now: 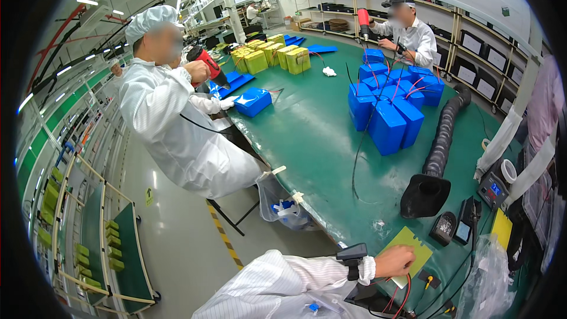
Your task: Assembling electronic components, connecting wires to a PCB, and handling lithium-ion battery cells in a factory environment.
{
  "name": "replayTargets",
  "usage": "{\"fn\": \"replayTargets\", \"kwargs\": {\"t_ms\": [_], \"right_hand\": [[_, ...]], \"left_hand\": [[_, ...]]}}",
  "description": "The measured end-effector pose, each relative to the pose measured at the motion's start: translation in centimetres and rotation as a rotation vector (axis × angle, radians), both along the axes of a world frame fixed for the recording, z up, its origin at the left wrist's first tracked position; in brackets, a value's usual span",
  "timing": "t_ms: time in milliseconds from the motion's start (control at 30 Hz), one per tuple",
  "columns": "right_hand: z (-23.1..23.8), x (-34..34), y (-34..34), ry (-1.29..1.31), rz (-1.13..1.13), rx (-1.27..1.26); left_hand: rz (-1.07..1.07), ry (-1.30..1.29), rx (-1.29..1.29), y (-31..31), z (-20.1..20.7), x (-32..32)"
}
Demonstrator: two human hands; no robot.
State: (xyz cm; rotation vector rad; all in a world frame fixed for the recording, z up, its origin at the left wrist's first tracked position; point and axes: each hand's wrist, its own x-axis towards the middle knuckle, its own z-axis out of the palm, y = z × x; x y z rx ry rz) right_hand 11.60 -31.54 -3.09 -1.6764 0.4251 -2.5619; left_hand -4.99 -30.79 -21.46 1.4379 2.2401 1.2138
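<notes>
My left hand point(396, 261) reaches in at the lower right, with a dark device strapped round its wrist point(353, 259). Its fingers bend downward and close together over the near part of a yellow-green sheet point(413, 242). What they grip, if anything, is hidden. Red wires point(405, 298) run just below the fingertips, and a small yellow-and-black connector point(429, 282) lies to the right. My right hand is out of view.
Blue-wrapped battery packs point(387, 127) stand clustered on the green table point(307, 147). A black extraction hose point(426, 192) lies right of them, near a soldering station point(492, 189). Left, a co-worker holds a red heat gun point(207, 62) over a blue pack point(253, 101); another works across the table.
</notes>
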Motion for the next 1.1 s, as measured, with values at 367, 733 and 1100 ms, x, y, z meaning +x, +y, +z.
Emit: {"fn": "replayTargets", "kwargs": {"t_ms": [367,733,1100], "right_hand": [[0.1,-1.4,-0.3,0.246,0.143,0.399],[0.3,-1.9,-1.2,-0.262,0.372,0.128],[1.4,-3.6,-2.1,-0.415,0.631,0.103]], "left_hand": [[0.029,-0.02,0.029,0.0,-0.7,0.9],[0.028,-0.008,0.067,0.6,-0.3,1.0],[-0.009,-0.025,0.043,0.1,-0.1,0.9]]}}
